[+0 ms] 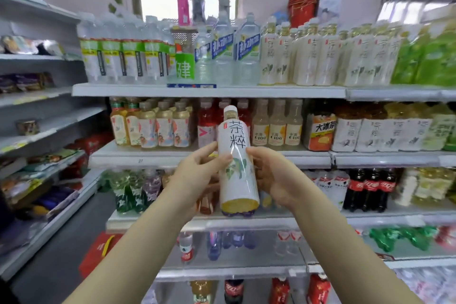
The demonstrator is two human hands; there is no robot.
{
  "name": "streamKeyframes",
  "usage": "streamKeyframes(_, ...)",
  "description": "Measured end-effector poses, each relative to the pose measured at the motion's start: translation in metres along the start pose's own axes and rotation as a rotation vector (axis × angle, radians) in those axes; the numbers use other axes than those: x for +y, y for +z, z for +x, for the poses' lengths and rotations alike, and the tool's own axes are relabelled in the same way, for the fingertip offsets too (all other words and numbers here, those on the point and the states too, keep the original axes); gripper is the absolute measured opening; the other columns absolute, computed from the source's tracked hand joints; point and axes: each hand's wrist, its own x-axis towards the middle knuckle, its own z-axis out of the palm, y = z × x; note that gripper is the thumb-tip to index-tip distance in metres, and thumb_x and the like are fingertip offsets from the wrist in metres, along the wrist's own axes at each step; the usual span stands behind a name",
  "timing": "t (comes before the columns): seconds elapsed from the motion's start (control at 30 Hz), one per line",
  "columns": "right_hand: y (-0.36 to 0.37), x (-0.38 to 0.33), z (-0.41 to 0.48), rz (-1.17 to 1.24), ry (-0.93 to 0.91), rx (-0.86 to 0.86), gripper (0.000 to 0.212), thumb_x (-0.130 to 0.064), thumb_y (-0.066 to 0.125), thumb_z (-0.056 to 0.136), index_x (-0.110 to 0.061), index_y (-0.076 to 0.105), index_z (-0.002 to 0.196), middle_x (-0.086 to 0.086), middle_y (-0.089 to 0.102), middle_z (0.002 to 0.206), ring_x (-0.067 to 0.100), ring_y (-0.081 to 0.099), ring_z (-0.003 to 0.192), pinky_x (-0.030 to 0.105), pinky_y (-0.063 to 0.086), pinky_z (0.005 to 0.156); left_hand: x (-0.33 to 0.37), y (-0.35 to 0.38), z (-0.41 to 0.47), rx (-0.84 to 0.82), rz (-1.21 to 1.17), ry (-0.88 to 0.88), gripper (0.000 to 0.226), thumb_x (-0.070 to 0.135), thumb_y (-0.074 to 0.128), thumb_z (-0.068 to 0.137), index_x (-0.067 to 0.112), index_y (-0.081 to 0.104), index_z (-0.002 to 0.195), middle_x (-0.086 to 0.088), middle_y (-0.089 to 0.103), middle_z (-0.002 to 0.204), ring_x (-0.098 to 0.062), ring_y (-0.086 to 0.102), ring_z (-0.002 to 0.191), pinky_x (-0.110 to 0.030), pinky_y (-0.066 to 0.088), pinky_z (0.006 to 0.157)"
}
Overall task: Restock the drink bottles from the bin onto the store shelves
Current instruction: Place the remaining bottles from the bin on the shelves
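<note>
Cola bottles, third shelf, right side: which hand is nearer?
Right. The right hand holds the tea bottle to the left of the cola bottles; the left hand holds the bottle's other side, farther left.

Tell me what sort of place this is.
Most likely a small convenience store: tiered white shelves packed with rows of bottled drinks, cola bottles, and packaged snacks at left. Left hand and right hand hold a tea bottle.
</note>
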Motion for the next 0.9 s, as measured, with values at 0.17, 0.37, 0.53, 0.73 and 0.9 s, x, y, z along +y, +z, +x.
streamKeyframes(0.17,-0.011,-0.034,-0.009,-0.058,-0.121,0.072,0.032,-0.039,0.058,0.095,-0.016,0.068,0.115,0.001,0.074,0.094,0.021,0.068,0.090,0.035,0.055,0.079,0.024,0.019,0.019,-0.151,-0.008,0.130,0.050,0.015,0.068,0.088,0.024,0.054,0.135,-0.001,0.069,0.103,-0.006,0.071,0.075,-0.020,0.055,0.059)
streamKeyframes(0.37,-0.033,-0.067,-0.030,-0.088,-0.291,0.184,0.026,-0.031,0.062,0.092,-0.014,0.071,0.109,0.003,0.075,0.091,0.019,0.067,0.080,0.029,0.055,0.070,0.044,0.048,0.029,-0.312,0.026,0.277,0.056,0.016,0.068,0.089,0.027,0.049,0.140,-0.004,0.066,0.110,-0.016,0.069,0.099,-0.030,0.058,0.082)
streamKeyframes(0.53,-0.051,-0.081,-0.035,-0.135,-0.389,0.148,0.024,-0.023,0.059,0.095,-0.013,0.070,0.114,0.006,0.075,0.098,0.018,0.070,0.079,0.031,0.056,0.063,0.051,0.066,0.041,-0.359,0.025,0.323,0.054,0.011,0.066,0.089,0.027,0.052,0.138,-0.004,0.067,0.110,-0.021,0.068,0.100,-0.031,0.059,0.078)
streamKeyframes(0.73,-0.085,-0.100,-0.018,-0.191,-0.451,0.167,0.019,-0.023,0.063,0.091,-0.017,0.072,0.106,0.001,0.076,0.095,0.012,0.070,0.079,0.023,0.055,0.064,0.056,0.099,0.068,-0.378,0.016,0.388,0.054,0.005,0.065,0.089,0.033,0.051,0.134,0.001,0.067,0.096,-0.008,0.070,0.076,-0.026,0.059,0.065)
streamKeyframes(0.9,-0.121,-0.124,0.009,-0.230,-0.499,0.142,0.037,-0.029,0.068,0.079,-0.017,0.069,0.115,0.002,0.075,0.106,0.017,0.072,0.092,0.031,0.057,0.075,0.062,0.129,0.107,-0.354,0.161,0.483,0.062,0.011,0.063,0.092,0.031,0.039,0.146,0.011,0.062,0.109,0.004,0.067,0.078,-0.017,0.056,0.066)
